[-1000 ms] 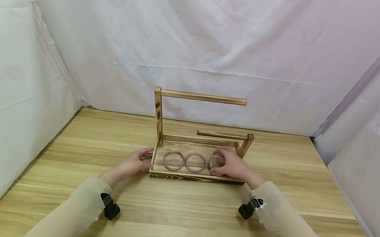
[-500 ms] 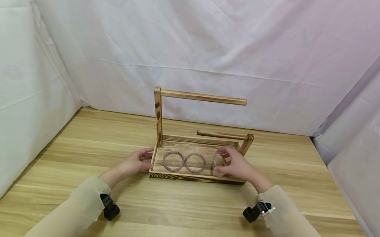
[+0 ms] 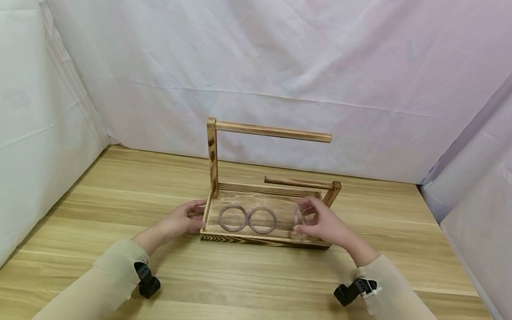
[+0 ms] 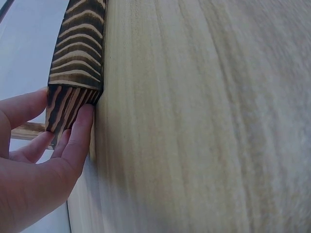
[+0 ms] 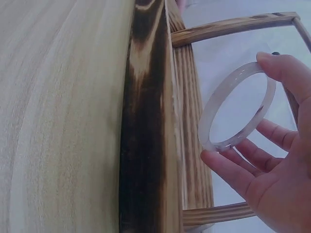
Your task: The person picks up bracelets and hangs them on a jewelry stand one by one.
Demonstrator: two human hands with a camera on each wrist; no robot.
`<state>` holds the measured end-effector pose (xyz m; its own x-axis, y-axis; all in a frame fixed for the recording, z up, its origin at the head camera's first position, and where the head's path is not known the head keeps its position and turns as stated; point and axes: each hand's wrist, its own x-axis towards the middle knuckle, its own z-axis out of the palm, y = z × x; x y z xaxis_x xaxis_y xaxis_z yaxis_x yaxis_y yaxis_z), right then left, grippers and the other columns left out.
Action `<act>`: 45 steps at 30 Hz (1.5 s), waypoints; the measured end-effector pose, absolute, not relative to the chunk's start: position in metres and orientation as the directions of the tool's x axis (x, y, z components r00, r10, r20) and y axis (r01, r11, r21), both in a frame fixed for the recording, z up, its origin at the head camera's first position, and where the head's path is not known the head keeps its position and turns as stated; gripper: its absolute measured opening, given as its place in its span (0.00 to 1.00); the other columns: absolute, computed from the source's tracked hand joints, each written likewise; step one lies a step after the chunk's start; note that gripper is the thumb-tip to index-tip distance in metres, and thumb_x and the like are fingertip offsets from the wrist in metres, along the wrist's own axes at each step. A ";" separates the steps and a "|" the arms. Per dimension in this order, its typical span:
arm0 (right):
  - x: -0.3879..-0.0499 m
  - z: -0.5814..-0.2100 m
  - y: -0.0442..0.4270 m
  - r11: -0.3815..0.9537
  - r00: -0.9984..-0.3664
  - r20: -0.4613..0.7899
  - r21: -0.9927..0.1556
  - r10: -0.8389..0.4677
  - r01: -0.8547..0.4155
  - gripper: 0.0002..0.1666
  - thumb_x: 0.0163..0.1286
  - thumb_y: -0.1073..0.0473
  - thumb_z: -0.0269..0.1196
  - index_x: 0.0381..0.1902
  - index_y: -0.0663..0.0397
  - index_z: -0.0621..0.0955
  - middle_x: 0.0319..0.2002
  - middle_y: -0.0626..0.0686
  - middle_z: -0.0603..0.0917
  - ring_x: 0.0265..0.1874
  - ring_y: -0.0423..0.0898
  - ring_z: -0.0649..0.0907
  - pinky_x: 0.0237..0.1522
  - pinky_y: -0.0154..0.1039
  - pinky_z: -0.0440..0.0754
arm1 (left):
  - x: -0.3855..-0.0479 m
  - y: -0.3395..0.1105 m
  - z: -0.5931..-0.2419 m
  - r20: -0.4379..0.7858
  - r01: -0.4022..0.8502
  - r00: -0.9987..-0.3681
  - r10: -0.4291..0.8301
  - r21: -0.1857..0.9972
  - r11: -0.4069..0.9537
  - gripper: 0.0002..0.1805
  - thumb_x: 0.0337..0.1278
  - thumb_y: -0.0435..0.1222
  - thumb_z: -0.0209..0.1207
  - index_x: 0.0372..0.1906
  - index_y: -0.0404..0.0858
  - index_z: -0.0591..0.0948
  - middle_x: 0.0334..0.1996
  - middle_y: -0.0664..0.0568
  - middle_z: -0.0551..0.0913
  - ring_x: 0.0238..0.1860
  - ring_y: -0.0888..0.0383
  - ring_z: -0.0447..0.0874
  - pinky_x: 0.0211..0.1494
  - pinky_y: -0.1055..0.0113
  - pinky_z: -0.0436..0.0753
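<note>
A wooden tray stand (image 3: 262, 241) with dark burnt grain stands on the table. My left hand (image 3: 182, 219) touches its left end. In the left wrist view, the fingers (image 4: 80, 133) lie fairly straight against the end wall. My right hand (image 3: 323, 224) is over the tray's right part and pinches a pale translucent bangle (image 5: 209, 116) between thumb and fingers. That bangle is tipped on edge, its hole turned sideways to the head view. Two more bangles, a left one (image 3: 220, 217) and a middle one (image 3: 275, 222), lie flat side by side in the tray.
A tall post (image 3: 213, 159) at the tray's left carries a long upper bar (image 3: 276, 132) pointing right. From the right post (image 3: 332, 193) a shorter, lower bar (image 3: 299, 183) points left. White cloth (image 3: 265, 54) hangs behind the wooden table (image 3: 244, 291) and at its sides.
My right hand has moved a little to the right with the bangle, which has turned from nearly flat to steeply tilted. The left hand and the other two bangles keep their places.
</note>
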<state>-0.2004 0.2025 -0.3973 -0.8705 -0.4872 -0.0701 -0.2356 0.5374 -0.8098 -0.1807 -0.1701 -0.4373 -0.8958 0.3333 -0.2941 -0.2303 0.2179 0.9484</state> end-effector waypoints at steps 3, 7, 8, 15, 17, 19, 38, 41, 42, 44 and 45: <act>-0.199 -0.394 0.204 0.517 -0.865 -0.054 -0.819 -0.499 -0.247 0.34 0.57 0.58 0.68 0.57 0.65 0.68 0.49 0.62 0.73 0.49 0.55 0.75 0.47 0.41 0.82 | -0.180 -0.170 -0.437 -0.294 -0.231 -0.896 0.334 0.948 0.217 0.38 0.58 0.22 0.51 0.71 0.27 0.49 0.64 0.25 0.58 0.62 0.34 0.66 0.53 0.61 0.82; -0.196 -0.388 0.206 0.497 -0.858 -0.042 -0.829 -0.513 -0.257 0.33 0.57 0.58 0.68 0.57 0.64 0.68 0.50 0.61 0.73 0.50 0.55 0.75 0.47 0.40 0.82 | -0.181 -0.170 -0.438 -0.296 -0.233 -0.896 0.331 0.948 0.217 0.37 0.58 0.22 0.51 0.71 0.27 0.49 0.64 0.25 0.58 0.62 0.34 0.66 0.53 0.61 0.82; -0.195 -0.387 0.207 0.492 -0.857 -0.043 -0.833 -0.514 -0.253 0.33 0.57 0.59 0.68 0.57 0.64 0.67 0.50 0.61 0.73 0.50 0.55 0.75 0.47 0.39 0.82 | -0.181 -0.170 -0.438 -0.296 -0.232 -0.896 0.331 0.948 0.218 0.37 0.58 0.22 0.51 0.71 0.27 0.49 0.64 0.25 0.58 0.62 0.34 0.66 0.53 0.60 0.82; -0.192 -0.378 0.211 0.479 -0.862 -0.028 -0.841 -0.505 -0.253 0.31 0.59 0.60 0.67 0.57 0.63 0.67 0.48 0.61 0.73 0.49 0.55 0.74 0.45 0.33 0.82 | -0.181 -0.171 -0.438 -0.305 -0.244 -0.896 0.323 0.945 0.216 0.37 0.58 0.22 0.51 0.71 0.28 0.50 0.65 0.26 0.58 0.62 0.35 0.66 0.52 0.62 0.82; -0.192 -0.376 0.212 0.476 -0.863 -0.018 -0.840 -0.505 -0.261 0.31 0.59 0.60 0.67 0.56 0.63 0.67 0.47 0.60 0.72 0.48 0.53 0.74 0.45 0.33 0.82 | -0.181 -0.171 -0.438 -0.300 -0.237 -0.895 0.330 0.947 0.219 0.37 0.58 0.22 0.51 0.71 0.28 0.50 0.65 0.26 0.58 0.63 0.34 0.66 0.52 0.61 0.82; -0.191 -0.373 0.213 0.466 -0.862 -0.010 -0.844 -0.508 -0.265 0.31 0.59 0.61 0.66 0.56 0.64 0.66 0.47 0.60 0.72 0.48 0.52 0.74 0.46 0.33 0.82 | -0.181 -0.171 -0.438 -0.300 -0.236 -0.895 0.331 0.947 0.218 0.37 0.58 0.22 0.51 0.71 0.28 0.49 0.65 0.26 0.58 0.63 0.34 0.65 0.53 0.60 0.82; -0.191 -0.351 0.224 0.352 -0.835 0.104 -0.873 -0.541 -0.337 0.27 0.61 0.67 0.63 0.55 0.68 0.65 0.45 0.57 0.71 0.42 0.39 0.76 0.42 0.30 0.82 | -0.182 -0.171 -0.437 -0.298 -0.237 -0.898 0.324 0.948 0.213 0.37 0.58 0.22 0.50 0.71 0.28 0.50 0.64 0.26 0.58 0.63 0.33 0.65 0.54 0.56 0.81; -0.190 -0.347 0.225 0.339 -0.832 0.120 -0.875 -0.541 -0.346 0.27 0.62 0.67 0.62 0.55 0.70 0.65 0.45 0.56 0.71 0.42 0.40 0.76 0.40 0.31 0.82 | -0.181 -0.171 -0.437 -0.291 -0.227 -0.899 0.329 0.949 0.220 0.37 0.57 0.21 0.50 0.71 0.27 0.50 0.64 0.25 0.58 0.62 0.33 0.66 0.55 0.55 0.81; -0.190 -0.345 0.226 0.336 -0.832 0.121 -0.876 -0.541 -0.346 0.27 0.62 0.67 0.62 0.55 0.70 0.65 0.45 0.56 0.71 0.42 0.40 0.76 0.39 0.31 0.82 | -0.181 -0.171 -0.437 -0.289 -0.225 -0.900 0.327 0.949 0.220 0.37 0.57 0.21 0.50 0.71 0.27 0.50 0.64 0.25 0.58 0.62 0.33 0.66 0.55 0.55 0.81; -0.189 -0.342 0.226 0.332 -0.831 0.127 -0.876 -0.541 -0.350 0.28 0.62 0.67 0.62 0.56 0.71 0.64 0.45 0.57 0.71 0.41 0.40 0.76 0.38 0.31 0.82 | -0.181 -0.171 -0.438 -0.288 -0.224 -0.901 0.324 0.949 0.221 0.37 0.57 0.21 0.50 0.71 0.27 0.51 0.64 0.25 0.59 0.61 0.33 0.67 0.54 0.54 0.81; -0.189 -0.340 0.226 0.332 -0.832 0.128 -0.875 -0.540 -0.351 0.28 0.62 0.67 0.62 0.56 0.72 0.64 0.45 0.58 0.71 0.41 0.40 0.76 0.37 0.32 0.82 | -0.181 -0.171 -0.438 -0.286 -0.221 -0.902 0.324 0.950 0.221 0.37 0.56 0.21 0.51 0.71 0.27 0.51 0.64 0.25 0.59 0.61 0.33 0.67 0.54 0.54 0.81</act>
